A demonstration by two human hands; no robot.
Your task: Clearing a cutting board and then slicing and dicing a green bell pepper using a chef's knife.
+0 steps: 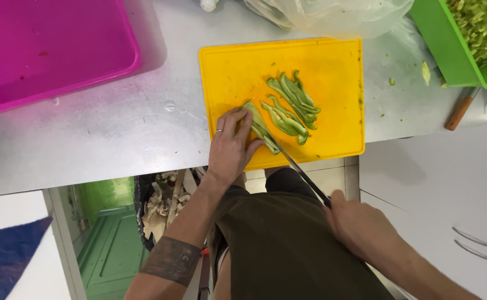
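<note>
Pinning flat green pepper piece (pixel 259 129), left hand (pixel 229 150) grip pressing, right hand (pixel 360 228) grip clutching knife (pixel 296 166)

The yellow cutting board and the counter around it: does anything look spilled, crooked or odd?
A few things. The yellow cutting board juts past the steel counter's front edge. Green scraps lie scattered on the counter beside the green bin. A wooden-handled tool lies partly tucked under that bin.
</note>
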